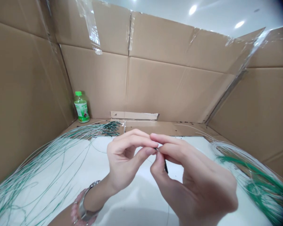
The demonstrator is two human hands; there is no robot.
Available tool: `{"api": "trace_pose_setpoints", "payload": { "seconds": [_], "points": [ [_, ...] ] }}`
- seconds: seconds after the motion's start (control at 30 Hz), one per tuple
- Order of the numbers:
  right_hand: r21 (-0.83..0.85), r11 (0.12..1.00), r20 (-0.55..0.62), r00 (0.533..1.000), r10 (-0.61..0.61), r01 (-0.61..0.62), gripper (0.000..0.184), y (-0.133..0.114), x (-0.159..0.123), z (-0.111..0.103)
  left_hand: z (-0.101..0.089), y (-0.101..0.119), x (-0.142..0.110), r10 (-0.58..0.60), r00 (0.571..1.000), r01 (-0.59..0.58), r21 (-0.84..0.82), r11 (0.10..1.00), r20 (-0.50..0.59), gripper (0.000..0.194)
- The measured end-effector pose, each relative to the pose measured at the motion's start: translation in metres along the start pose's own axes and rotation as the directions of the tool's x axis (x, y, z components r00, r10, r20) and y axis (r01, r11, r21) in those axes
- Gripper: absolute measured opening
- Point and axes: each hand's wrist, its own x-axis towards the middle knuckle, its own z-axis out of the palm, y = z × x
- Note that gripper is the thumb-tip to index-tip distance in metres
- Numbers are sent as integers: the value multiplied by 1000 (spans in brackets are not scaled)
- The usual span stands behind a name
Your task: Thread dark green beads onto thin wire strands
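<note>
This looks like a makeshift bench station for handwork, set up indoors, probably in a workshop or small assembly room, though the pictures cannot settle which. Tall cardboard panels [169,88], joined with strips of clear tape [89,26], stand around a white tabletop [136,201] and form a three-sided booth. Above the panels, a pale ceiling with round recessed lights [192,9] shows a finished room. Long loops of thin green and white wires [257,182] spread across the table as working stock, and a green-capped drink bottle [81,107] stands in the back corner of the booth.
</note>
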Motion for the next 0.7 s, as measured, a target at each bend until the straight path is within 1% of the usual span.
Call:
{"api": "trace_pose_setpoints", "payload": {
  "seconds": [0.17,0.27,0.33,0.43,0.5,0.57,0.7],
  "points": [
    [-16,1000,25,1000,-10,10,21,2,-1,-1,0,0,0,-8,1000,8,28,1000,17,15],
    [-15,1000,25,1000,1,0,21,3,0,-2,-3,2,2,-9,999,6,74,997,36,16],
    [-20,1000,36,999,4,-3,21,3,0,-3,-6,3,4,16,998,-25,133,991,65,18],
    [-61,998,34,999,-16,18,19,3,1,-4,-12,6,7,75,987,-107,227,968,143,26],
    [-78,996,28,999,-28,30,18,3,1,-4,-15,7,8,78,981,-124,261,957,178,29],
    [-79,997,50,999,-19,23,19,3,1,-5,-17,7,9,53,981,-101,260,960,188,30],
    [-77,997,69,997,-21,27,21,3,1,-7,-15,8,9,-17,983,-21,204,979,180,25]
  ]
}}
